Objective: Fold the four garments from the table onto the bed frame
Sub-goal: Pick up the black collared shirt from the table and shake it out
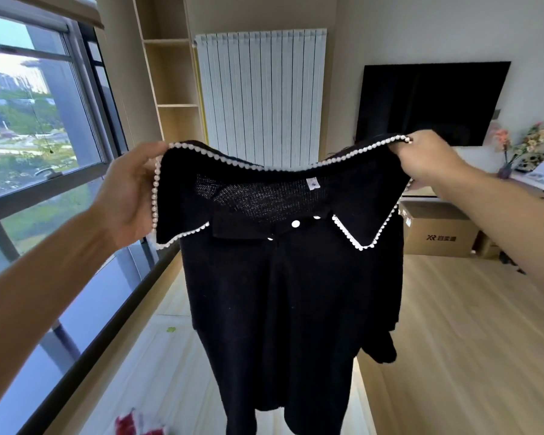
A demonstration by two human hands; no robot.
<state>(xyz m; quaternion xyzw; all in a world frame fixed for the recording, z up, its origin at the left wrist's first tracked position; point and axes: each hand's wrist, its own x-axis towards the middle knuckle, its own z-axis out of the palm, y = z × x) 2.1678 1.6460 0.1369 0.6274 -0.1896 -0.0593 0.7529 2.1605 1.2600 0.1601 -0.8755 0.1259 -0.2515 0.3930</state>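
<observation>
A black knit top [289, 296] with a pearl-trimmed collar hangs in the air in front of me, spread wide at the shoulders. My left hand [129, 196] grips its left shoulder by the collar edge. My right hand [424, 158] grips the right shoulder. The body of the garment drops straight down and one sleeve dangles at the lower right. Below it lies the pale wooden bed frame [157, 372]. A red and white garment [135, 425] shows at the bottom edge, on the frame.
A large window [32, 127] runs along the left. Ahead stand a white radiator [261, 95] and open wooden shelves [173, 76]. A black screen [431, 102] hangs on the right wall above a cardboard box [437, 230]. Flowers [525, 142] stand on a white table at the far right.
</observation>
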